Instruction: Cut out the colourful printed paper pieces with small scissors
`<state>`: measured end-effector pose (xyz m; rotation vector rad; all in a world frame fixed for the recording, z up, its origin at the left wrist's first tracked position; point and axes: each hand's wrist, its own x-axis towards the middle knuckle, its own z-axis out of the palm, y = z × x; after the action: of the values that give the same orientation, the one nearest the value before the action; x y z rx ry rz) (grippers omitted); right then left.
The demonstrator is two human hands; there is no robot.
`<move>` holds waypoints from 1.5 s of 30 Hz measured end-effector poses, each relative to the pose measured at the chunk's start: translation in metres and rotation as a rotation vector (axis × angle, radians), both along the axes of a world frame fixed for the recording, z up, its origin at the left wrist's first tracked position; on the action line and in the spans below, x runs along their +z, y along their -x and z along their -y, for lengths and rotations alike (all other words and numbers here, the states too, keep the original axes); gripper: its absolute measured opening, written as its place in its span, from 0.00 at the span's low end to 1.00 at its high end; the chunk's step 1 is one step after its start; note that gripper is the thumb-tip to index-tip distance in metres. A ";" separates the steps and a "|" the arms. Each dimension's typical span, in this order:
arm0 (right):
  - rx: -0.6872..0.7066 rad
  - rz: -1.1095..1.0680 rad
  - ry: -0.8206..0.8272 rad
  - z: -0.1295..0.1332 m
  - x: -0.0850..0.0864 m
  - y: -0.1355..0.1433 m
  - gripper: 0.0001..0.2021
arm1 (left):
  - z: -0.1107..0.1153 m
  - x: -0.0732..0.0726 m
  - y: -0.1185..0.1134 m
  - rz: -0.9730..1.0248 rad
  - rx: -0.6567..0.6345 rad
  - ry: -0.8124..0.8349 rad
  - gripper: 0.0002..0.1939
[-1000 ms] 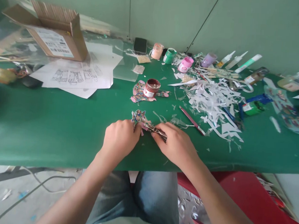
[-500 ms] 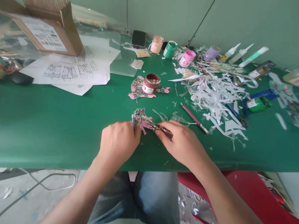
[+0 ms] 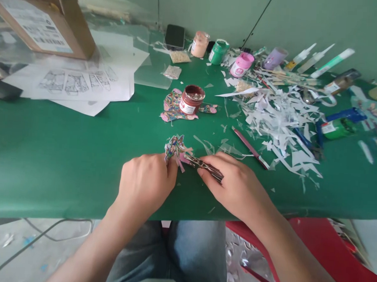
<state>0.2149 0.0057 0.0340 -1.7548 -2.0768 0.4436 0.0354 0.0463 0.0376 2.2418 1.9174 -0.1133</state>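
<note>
Cutout [image 3: 173,149] pinched by left fingers [image 3: 172,172] — metal tool [image 3: 210,168] pinched by right fingers [image 3: 207,177]

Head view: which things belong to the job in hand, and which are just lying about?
Apparently in use:
- patterned cutout, in the left hand
- metal tool, in the right hand

Apparently just lying about:
- maroon jar, on flat patterned pieces
- white paper scraps
- cardboard box
- printed sheets
</note>
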 end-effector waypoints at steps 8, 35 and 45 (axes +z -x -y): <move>0.013 0.022 -0.010 -0.001 0.001 0.000 0.07 | 0.001 0.005 0.006 0.107 0.034 0.069 0.24; -0.067 -0.603 0.243 0.030 0.033 0.032 0.10 | 0.030 0.019 0.024 1.471 0.279 0.232 0.20; -0.102 -0.490 0.059 0.032 0.028 0.041 0.15 | 0.042 0.019 0.031 1.457 0.247 0.222 0.21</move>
<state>0.1744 -0.0268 0.0620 -1.5760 -1.6371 0.8173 0.0040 0.0040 0.0568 1.1643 1.1526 0.9780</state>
